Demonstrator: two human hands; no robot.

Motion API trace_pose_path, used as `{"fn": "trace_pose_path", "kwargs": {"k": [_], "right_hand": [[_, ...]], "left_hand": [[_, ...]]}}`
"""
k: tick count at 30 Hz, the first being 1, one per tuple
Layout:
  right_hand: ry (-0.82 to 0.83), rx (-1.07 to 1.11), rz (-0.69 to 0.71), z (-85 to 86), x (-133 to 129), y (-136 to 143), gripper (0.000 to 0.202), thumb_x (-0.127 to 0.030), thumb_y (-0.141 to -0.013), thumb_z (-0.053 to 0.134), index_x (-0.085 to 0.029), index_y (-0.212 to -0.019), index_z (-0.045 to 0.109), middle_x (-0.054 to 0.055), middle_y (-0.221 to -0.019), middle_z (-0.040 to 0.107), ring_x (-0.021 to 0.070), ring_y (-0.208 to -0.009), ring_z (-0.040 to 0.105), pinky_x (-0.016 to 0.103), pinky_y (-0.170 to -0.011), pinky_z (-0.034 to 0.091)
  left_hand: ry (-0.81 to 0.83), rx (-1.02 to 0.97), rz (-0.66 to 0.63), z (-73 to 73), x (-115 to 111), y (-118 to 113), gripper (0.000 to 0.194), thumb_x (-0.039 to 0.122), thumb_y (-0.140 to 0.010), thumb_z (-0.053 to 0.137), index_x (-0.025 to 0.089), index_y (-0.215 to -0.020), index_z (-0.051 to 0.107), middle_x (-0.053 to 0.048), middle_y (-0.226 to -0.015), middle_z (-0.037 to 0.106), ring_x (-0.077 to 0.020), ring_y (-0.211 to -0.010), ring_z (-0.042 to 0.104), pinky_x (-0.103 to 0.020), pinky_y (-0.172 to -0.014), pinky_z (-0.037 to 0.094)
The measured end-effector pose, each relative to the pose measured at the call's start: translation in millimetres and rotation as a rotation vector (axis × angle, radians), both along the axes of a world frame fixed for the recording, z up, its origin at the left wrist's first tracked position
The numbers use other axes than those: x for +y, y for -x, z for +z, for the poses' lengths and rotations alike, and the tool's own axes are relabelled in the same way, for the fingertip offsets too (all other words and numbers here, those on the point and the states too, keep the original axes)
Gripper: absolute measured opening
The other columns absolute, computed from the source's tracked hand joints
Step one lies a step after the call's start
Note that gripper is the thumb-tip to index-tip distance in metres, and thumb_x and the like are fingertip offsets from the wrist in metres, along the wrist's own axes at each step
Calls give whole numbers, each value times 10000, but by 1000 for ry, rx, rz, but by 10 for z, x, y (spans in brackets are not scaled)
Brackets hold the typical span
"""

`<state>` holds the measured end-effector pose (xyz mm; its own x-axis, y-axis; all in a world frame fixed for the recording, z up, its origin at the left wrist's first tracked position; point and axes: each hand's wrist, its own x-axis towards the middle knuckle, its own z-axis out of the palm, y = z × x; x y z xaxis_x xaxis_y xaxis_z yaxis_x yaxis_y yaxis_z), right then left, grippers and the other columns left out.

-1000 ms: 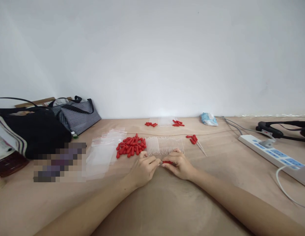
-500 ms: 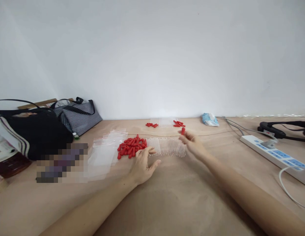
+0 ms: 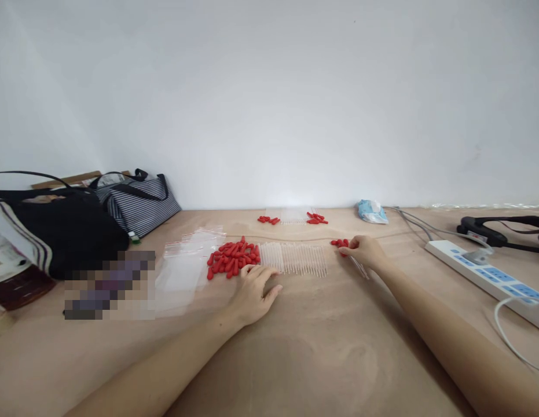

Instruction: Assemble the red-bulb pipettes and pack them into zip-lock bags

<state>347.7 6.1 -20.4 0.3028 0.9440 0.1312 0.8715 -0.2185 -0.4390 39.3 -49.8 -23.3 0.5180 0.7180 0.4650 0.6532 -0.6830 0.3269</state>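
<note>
My left hand (image 3: 254, 294) rests on the table with fingers apart, beside a pile of red rubber bulbs (image 3: 232, 258) and the near edge of a row of clear thin tubes (image 3: 295, 259). To the right of the row, my right hand (image 3: 365, 252) pinches a red bulb (image 3: 344, 250) at its fingertips. A few more red bulbs (image 3: 334, 242) lie by those fingers, and several clear tubes (image 3: 359, 267) slant out below them. Clear zip bags (image 3: 180, 281) are spread left of the pile.
Near the wall lie more clear tubes (image 3: 293, 216) between two small red bulb groups. Black (image 3: 82, 237) and striped (image 3: 143, 204) bags stand left. A blue-white packet (image 3: 372, 211), power strip (image 3: 486, 272), cables and black headset (image 3: 484, 231) are at the right.
My right hand has moved right and slightly down with a red bulb, from above the tube row to beside the small group there. My left hand has stayed nearly still.
</note>
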Motion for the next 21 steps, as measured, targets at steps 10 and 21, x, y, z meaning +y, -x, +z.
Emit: {"fn": "trace_pose_path", "kwargs": {"k": [10, 21], "right_hand": [[36, -99, 18, 63, -99, 143, 140, -310, -640, 590, -191, -572, 621, 58, -648, 653, 186, -618, 593, 243, -501, 325], [-211, 54, 194, 64, -210, 546, 229, -357, -701, 520, -197, -578, 627, 41, -625, 658, 162, -588, 583, 250, -542, 358]], "left_hand": [[-186, 121, 326, 93, 168, 28, 96, 265, -748, 549, 202, -772, 618, -43, -894, 583, -233, -869, 484, -402, -752, 290], [-66, 316, 502, 238, 525, -442, 280, 404, -689, 553, 157, -783, 647, -133, -1078, 501, -310, -1013, 380, -466, -878, 219]]}}
